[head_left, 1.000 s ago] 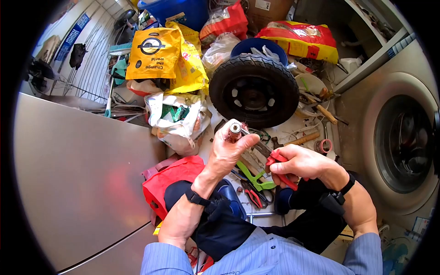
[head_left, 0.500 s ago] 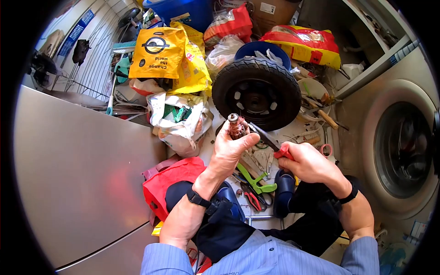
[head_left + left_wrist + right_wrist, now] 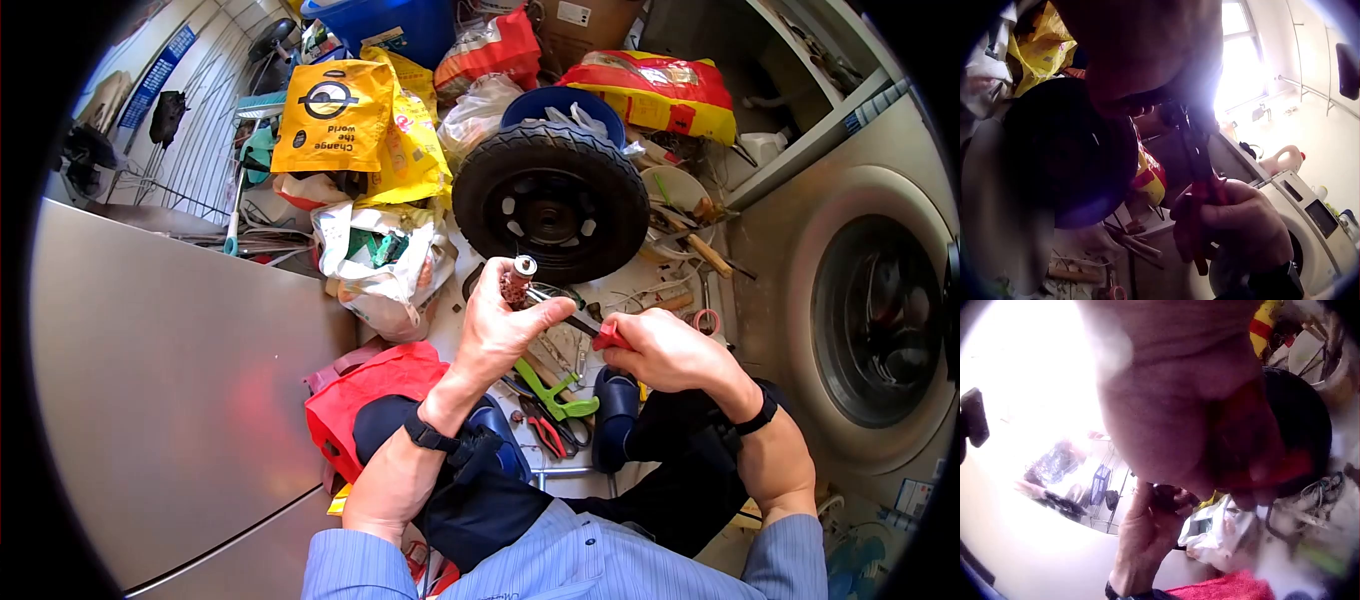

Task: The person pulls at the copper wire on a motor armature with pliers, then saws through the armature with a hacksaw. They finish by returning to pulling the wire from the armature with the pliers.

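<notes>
In the head view my left hand (image 3: 492, 328) holds a small motor armature (image 3: 516, 284) upright, its reddish copper windings below a round silver end. The thumb stretches across towards the right, and the palm hides the lower part. My right hand (image 3: 662, 350) grips red-handled pliers (image 3: 586, 322), whose dark jaws point left and meet the windings beside the left thumb. From the left wrist the pliers (image 3: 1196, 147) reach up to the left hand, with the right hand (image 3: 1244, 215) round the red handles. The right wrist view shows the left hand (image 3: 1147, 534) round the dark armature.
A black tyre on a wheel (image 3: 550, 212) stands just beyond the hands. Below them on the floor lie a green-handled tool (image 3: 555, 392) and another pair of red pliers (image 3: 545, 435). A washing machine (image 3: 880, 320) stands at right, a grey panel (image 3: 190, 380) at left.
My right hand has drawn the pliers' handles closer together and shifted slightly right, with the jaws now at the windings. The armature has tilted a little in my left hand.
</notes>
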{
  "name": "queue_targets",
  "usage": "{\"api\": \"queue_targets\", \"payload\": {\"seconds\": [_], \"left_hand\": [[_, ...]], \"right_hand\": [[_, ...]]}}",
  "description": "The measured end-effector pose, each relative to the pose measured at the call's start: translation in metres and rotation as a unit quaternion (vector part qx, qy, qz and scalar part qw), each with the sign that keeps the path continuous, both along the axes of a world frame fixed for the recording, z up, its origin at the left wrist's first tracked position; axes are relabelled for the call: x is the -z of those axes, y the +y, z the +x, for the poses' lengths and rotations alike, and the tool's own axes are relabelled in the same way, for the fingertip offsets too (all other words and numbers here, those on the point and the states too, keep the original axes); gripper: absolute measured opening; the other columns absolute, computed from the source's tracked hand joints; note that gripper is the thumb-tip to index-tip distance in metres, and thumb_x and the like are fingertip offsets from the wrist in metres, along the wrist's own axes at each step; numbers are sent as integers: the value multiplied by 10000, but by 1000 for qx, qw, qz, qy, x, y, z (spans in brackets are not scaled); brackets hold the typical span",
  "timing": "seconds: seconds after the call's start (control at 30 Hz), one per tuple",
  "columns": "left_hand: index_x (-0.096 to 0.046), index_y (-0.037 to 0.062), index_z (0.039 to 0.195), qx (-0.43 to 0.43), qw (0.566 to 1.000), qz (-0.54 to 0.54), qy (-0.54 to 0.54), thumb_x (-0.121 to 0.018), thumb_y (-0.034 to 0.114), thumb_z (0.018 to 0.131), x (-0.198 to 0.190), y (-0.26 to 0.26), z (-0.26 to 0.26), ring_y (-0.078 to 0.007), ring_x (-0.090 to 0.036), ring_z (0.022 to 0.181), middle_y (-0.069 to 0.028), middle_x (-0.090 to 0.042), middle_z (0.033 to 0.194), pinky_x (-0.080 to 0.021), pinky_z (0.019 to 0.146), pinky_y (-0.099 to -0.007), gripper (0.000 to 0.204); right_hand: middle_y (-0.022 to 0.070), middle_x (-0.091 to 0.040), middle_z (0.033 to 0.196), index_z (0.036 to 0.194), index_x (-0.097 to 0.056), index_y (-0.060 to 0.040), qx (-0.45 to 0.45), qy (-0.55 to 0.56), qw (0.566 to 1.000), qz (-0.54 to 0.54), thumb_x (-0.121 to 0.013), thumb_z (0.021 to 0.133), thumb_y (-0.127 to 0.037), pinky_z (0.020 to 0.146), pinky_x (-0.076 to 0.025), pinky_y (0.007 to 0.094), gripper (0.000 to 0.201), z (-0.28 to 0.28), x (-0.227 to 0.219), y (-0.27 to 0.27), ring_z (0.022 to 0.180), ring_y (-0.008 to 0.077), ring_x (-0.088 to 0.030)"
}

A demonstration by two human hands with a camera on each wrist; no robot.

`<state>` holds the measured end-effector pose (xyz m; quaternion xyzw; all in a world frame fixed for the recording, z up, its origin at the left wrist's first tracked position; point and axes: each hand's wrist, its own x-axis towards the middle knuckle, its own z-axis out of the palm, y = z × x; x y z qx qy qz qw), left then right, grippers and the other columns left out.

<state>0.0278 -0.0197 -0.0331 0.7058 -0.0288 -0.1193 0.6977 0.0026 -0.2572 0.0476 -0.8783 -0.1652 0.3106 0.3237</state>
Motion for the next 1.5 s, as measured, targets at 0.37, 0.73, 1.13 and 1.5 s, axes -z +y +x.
{"api": "queue_targets", "payload": {"seconds": [0.37, 0.73, 1.13, 1.5], "left_hand": [[-558, 23, 1176, -43, 985, 141, -91, -941, 323, 801, -14, -2, -2, -88, -559, 822, -3, -622, 944, -503, 740, -272, 614], [-565, -6, 1241, -53, 974, 180, -124, -913, 490, 796, -11, 3, -5, -170, -639, 938, -92, -675, 1056, -545, 846, -337, 752], [-591, 4, 1203, -33, 990, 120, -68, -842, 467, 888, -4, 3, -5, -134, -634, 887, -78, -682, 1028, -531, 770, -313, 614], [-532, 11, 1362, 68, 991, -100, 65, -710, 31, 919, -3, 19, -5, -114, -642, 1050, -34, -651, 1192, -526, 926, -274, 477]], "right_hand": [[235, -699, 823, 1082, -638, -16, -16, -109, 994, 15, -681, 946, -181, 706, -537, 504, 218, -6, 27, -5, 823, 453, -682], [244, -691, 838, 977, -583, 3, 11, -215, 974, -69, -647, 968, -131, 724, -550, 530, 149, -11, 27, 11, 822, 457, -684], [256, -668, 797, 976, -547, 15, 24, -187, 982, -18, -643, 978, -122, 685, -537, 531, 167, -11, 40, 17, 782, 474, -667], [229, -691, 854, 1018, -580, 8, -11, -215, 976, -16, -651, 959, -130, 712, -544, 512, 165, -4, 27, 1, 812, 436, -684]]}}
